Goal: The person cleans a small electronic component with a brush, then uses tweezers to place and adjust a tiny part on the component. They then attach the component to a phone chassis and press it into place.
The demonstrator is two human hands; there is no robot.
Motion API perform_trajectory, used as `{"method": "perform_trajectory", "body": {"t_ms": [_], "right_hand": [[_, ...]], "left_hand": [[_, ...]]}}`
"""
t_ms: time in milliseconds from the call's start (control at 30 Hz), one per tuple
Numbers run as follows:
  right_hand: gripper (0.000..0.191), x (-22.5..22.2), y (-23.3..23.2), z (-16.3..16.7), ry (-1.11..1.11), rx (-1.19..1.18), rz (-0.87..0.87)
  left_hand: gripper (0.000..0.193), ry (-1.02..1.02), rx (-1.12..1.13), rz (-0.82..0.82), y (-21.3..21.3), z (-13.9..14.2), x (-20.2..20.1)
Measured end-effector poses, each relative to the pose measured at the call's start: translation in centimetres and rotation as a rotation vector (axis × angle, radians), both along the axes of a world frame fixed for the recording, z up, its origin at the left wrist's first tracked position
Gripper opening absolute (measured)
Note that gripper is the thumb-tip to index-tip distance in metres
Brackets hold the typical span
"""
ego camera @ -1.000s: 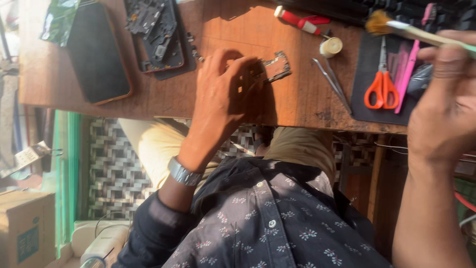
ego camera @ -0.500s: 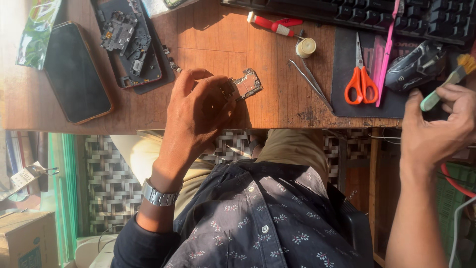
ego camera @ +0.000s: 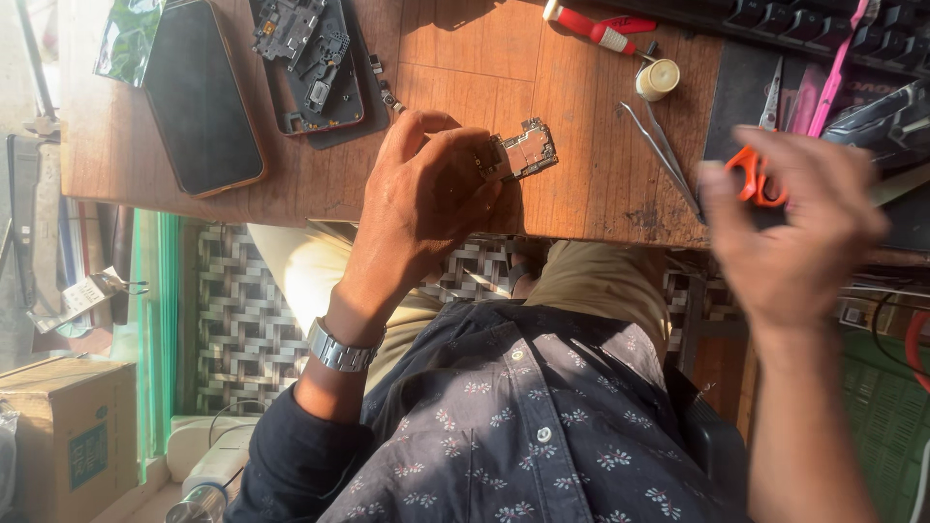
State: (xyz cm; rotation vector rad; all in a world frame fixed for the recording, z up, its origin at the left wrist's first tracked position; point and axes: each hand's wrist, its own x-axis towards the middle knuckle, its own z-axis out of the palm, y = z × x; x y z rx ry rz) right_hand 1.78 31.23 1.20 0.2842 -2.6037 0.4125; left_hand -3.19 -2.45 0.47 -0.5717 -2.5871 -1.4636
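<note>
Circuit board (ego camera: 523, 152) sits pinched at left hand's (ego camera: 421, 199) fingertips; blurred right hand (ego camera: 790, 228) hovers open-fingered, empty; firm edge grip seems wise.

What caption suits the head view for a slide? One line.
Left hand pinches a small circuit board over the wooden table; blurred right hand hovers empty by orange scissors.

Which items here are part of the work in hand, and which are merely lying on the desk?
In hand:
left hand holding small metal circuit board
blurred right hand, apparently empty
opened phone body with exposed parts

Lying about:
black phone screen
orange-handled scissors
steel tweezers
red-handled screwdriver
small cream round pot
</note>
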Motion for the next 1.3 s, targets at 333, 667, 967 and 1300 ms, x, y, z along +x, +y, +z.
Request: {"method": "perform_trajectory", "body": {"t_ms": [333, 667, 967, 1300], "right_hand": [[0.016, -4.2, -6.5, 1.9, -0.261, -0.207, 0.008], [0.022, -2.9, -6.5, 1.7, -0.486, -1.421, 0.247], [0.020, -3.0, -6.3, -1.0, -0.505, -1.483, 0.338], [0.019, -5.1, -8.5, -2.2, -0.436, -1.117, 0.274]], "left_hand": [[0.043, 0.090, 0.005, 0.024, -0.4, -0.5, -0.2], [0.045, 0.101, -0.034, 0.016, -0.4, -1.2, -0.6], [0.049, 0.104, -0.076, 0.028, -0.5, -1.3, -0.3], [0.042, 0.203, -0.244, 0.187, 2.2, -1.4, -0.5]]}}
